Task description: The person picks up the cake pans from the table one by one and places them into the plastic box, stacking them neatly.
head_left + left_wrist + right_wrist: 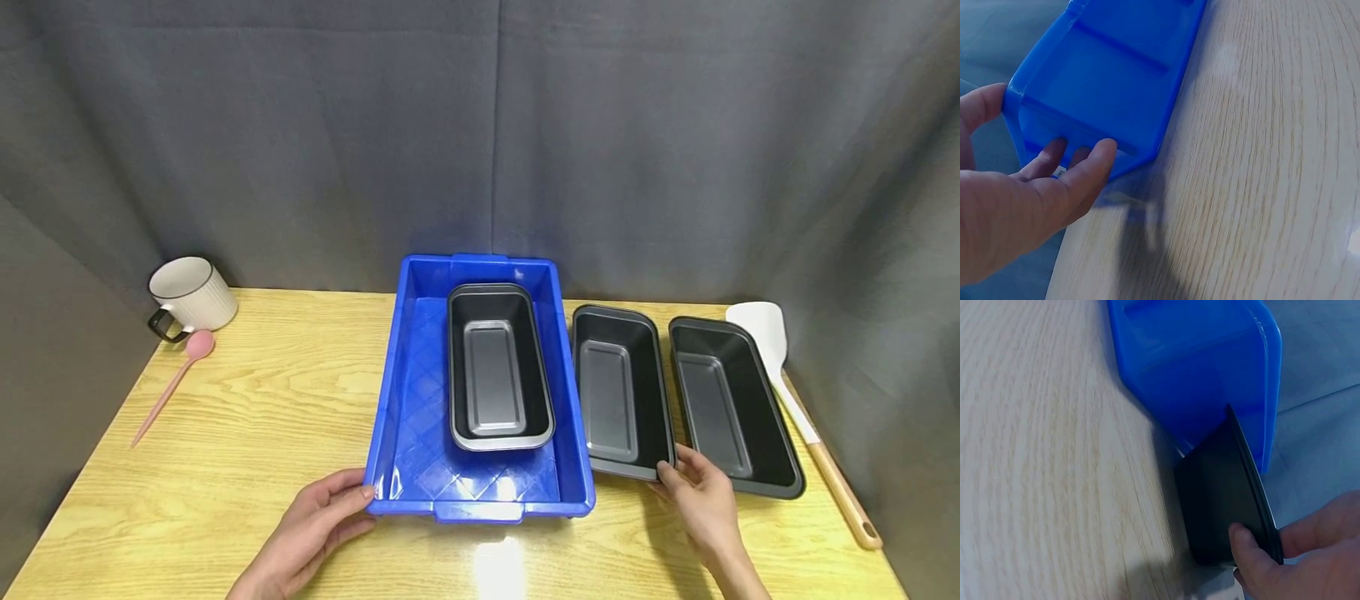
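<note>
A blue plastic tray (420, 400) sits mid-table with one dark loaf pan (495, 375) inside, toward its right side. My left hand (318, 525) grips the tray's near left corner, thumb on the rim and fingers against the outer wall, as the left wrist view shows. Right of the tray, a second loaf pan (609, 400) stands close along the tray's wall. My right hand (701, 500) pinches that pan's near right corner, thumb over the rim and fingers on the outside (1210, 494). A third loaf pan (716, 408) lies just beyond, on the right.
At the far right lies a white spatula (761, 333) with a wooden handle. On the left stand a white mug (197, 296) with a black handle and a pink spoon (174, 387). Grey curtain (337, 150) hangs behind and beside the wooden table (300, 400).
</note>
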